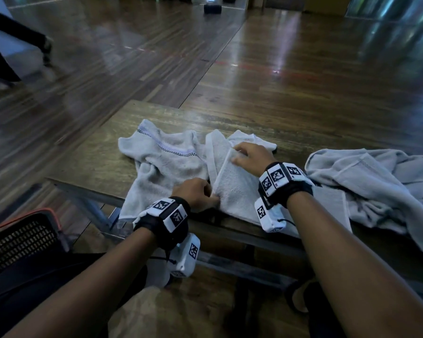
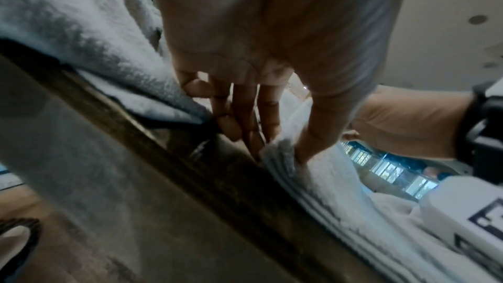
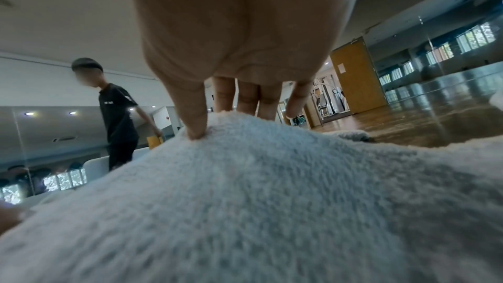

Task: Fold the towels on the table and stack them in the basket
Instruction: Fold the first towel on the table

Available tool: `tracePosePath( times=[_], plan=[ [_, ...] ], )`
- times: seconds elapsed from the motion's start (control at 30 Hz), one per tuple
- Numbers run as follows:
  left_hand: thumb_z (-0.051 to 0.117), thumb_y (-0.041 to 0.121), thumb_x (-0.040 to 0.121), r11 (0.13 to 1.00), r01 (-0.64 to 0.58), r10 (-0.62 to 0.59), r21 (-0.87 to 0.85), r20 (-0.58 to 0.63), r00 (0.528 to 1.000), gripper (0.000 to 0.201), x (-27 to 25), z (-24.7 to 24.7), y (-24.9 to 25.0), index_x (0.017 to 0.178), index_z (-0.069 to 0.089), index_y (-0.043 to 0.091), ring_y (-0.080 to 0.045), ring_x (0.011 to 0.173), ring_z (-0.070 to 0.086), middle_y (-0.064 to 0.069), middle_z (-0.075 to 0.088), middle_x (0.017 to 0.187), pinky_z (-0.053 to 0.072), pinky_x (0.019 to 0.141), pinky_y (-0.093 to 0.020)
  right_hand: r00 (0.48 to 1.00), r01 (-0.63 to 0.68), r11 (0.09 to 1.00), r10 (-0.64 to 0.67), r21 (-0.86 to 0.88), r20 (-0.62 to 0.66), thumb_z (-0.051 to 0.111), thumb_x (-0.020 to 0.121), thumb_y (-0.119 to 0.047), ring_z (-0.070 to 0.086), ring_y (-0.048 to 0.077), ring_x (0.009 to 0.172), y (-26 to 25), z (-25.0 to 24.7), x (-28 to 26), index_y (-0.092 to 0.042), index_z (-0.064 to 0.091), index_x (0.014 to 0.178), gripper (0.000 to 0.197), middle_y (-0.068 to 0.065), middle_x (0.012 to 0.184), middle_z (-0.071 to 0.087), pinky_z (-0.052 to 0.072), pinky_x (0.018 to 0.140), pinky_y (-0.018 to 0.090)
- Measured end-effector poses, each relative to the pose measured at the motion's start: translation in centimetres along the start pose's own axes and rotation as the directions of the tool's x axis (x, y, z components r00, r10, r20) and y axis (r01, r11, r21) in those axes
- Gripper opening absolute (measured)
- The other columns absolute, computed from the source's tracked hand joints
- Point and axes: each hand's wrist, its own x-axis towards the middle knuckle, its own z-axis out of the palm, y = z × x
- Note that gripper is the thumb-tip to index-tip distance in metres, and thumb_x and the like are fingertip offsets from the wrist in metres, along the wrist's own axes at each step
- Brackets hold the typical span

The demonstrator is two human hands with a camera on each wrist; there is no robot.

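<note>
Someone in a black T-shirt and dark cap is standing off to the left, one arm trailing behind. The glossy wooden floor is catching streaks of light all across the room. Beyond it a yellow door is showing, with a white exercise machine sitting just beside it. A mirrored wall is reflecting rows of windows, and small round lights are glowing low behind the person.

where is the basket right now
In the head view the basket sits low at the left edge, off the table, left of the left hand.
</note>
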Motion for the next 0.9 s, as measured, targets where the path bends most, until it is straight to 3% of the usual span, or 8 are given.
tracePosePath(
  times=[0.13,0.23,0.37,0.47,0.57,0.63,0.73,0.9],
  plan=[
    [0.068,0.037,0.077,0.991,-0.055,0.057,-0.121,0.015,0.998,0.032,-0.4,-1.1,0.4,0.061,0.046,0.021,-0.011,0.062,0.046,0.008,0.048,0.062,0.032,0.053,-0.024,0.998,0.018,1.0,-0.017,0.012,-0.068,0.06,0.084,-0.032,0.056,0.022,0.109,-0.7,-0.8,0.3,-0.025,0.062,0.102,0.019,0.0,0.107,0.065,0.035,0.104,0.049],
    [0.069,0.028,0.075,0.96,-0.123,0.084,-0.253,-0.159,0.984,0.022,-1.0,-2.9,1.3,0.066,0.052,0.017,-0.011,0.06,0.047,0.004,0.053,0.062,0.035,0.056,-0.023,0.977,0.062,0.993,-0.041,0.099,-0.208,0.059,0.082,-0.027,0.058,0.02,0.089,-1.7,-2.1,-0.3,-0.028,0.055,0.084,0.004,-0.007,0.082,0.059,0.041,0.098,0.047],
    [0.066,0.022,0.074,0.915,-0.269,0.088,-0.301,-0.502,0.86,0.016,-1.9,-5.2,2.7,0.073,0.053,0.013,-0.01,0.061,0.048,0.004,0.054,0.064,0.037,0.057,-0.015,0.921,0.145,0.956,-0.037,0.254,-0.388,0.058,0.08,-0.017,0.057,0.014,0.079,-2.7,-4.9,-1.6,-0.024,0.055,0.087,0.011,-0.007,0.08,0.059,0.048,0.084,0.036],
    [0.061,0.028,0.069,0.86,-0.424,0.188,-0.284,-0.597,0.78,0.02,-2.7,-5.6,3.8,0.075,0.054,0.01,-0.014,0.066,0.055,-0.003,0.062,0.072,0.044,0.063,-0.022,0.911,0.179,0.935,-0.04,0.307,-0.409,0.057,0.08,-0.011,0.056,0.012,0.077,-2.2,-6.8,-3.0,-0.02,0.06,0.095,0.018,-0.003,0.085,0.061,0.045,0.07,0.023],
    [0.064,0.021,0.07,0.82,-0.527,0.328,-0.224,-0.571,0.753,0.015,-3.7,-4.6,5.3,0.075,0.055,0.011,-0.011,0.066,0.055,-0.001,0.061,0.07,0.042,0.06,-0.014,0.926,0.149,0.962,-0.056,0.228,-0.373,0.06,0.08,-0.009,0.055,0.014,0.083,-0.3,-7.8,-4.5,-0.014,0.065,0.094,0.016,0.002,0.093,0.06,0.041,0.072,0.023],
    [0.065,0.02,0.068,0.794,-0.583,0.433,-0.171,-0.514,0.74,0.014,-4.2,-3.1,6.3,0.077,0.056,0.014,-0.011,0.064,0.056,0.002,0.06,0.071,0.047,0.061,-0.023,0.935,0.108,0.981,-0.044,0.163,-0.352,0.064,0.079,-0.012,0.051,0.01,0.073,1.8,-8.2,-5.3,-0.018,0.067,0.09,0.013,0.0,0.084,0.056,0.04,0.07,0.025],
    [0.06,0.031,0.067,0.768,-0.641,0.583,-0.025,-0.386,0.714,0.019,-4.4,0.0,7.8,0.081,0.059,0.018,-0.018,0.068,0.06,0.006,0.062,0.075,0.048,0.064,-0.036,0.982,0.035,0.975,0.007,0.22,-0.189,0.067,0.081,-0.011,0.042,0.01,0.058,5.1,-8.5,-6.8,-0.012,0.068,0.092,0.011,0.0,0.064,0.05,0.036,0.058,0.023],
    [0.047,0.041,0.067,0.699,-0.682,0.715,0.218,-0.257,0.65,0.022,-4.8,4.5,10.1,0.075,0.059,0.024,-0.018,0.071,0.061,0.007,0.063,0.073,0.029,0.068,-0.026,0.995,-0.102,0.943,0.101,0.316,0.019,0.059,0.086,-0.007,0.06,0.013,0.07,9.5,-8.1,-8.5,-0.009,0.068,0.086,0.009,0.009,0.084,0.065,0.049,0.074,0.026]
  ],
)
